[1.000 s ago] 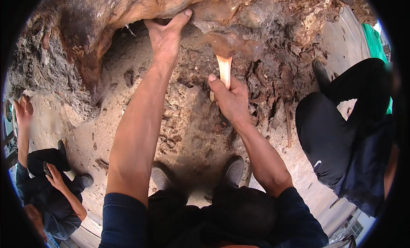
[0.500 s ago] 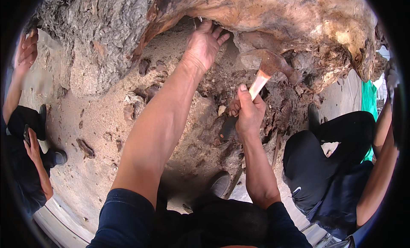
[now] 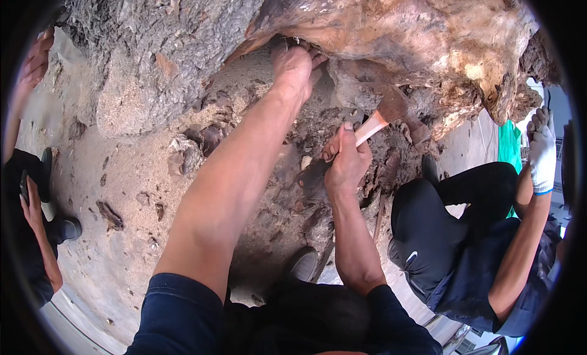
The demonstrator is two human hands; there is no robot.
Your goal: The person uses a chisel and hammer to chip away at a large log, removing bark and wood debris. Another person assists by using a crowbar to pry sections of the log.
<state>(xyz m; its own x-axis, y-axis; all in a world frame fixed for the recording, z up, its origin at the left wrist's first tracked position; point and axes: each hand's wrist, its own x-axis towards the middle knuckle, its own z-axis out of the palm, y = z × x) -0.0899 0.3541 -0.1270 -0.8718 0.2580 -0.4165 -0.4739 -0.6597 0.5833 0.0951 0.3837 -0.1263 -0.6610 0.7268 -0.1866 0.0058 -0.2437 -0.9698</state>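
Hammer-like tool point(image 3: 373, 125), rusty-headed, is gripped in the right hand point(image 3: 348, 166) near the underside of the large wood mass point(image 3: 403, 28); the fist conceals part of its handle. Left hand point(image 3: 293, 69) reaches beneath the wood's edge, partly shadowed; whether it grips anything cannot be told.

Rust-brown tool head point(image 3: 393, 103), pale handle point(image 3: 369, 129)

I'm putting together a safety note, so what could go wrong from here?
The bare left hand reaches under the large piece of wood, so it might get scraped or pinched there.

The bare right hand holds a rusty-headed tool close to the wood; a slip could bang those fingers.

Scattered chunks on the ground might upset someone's footing.
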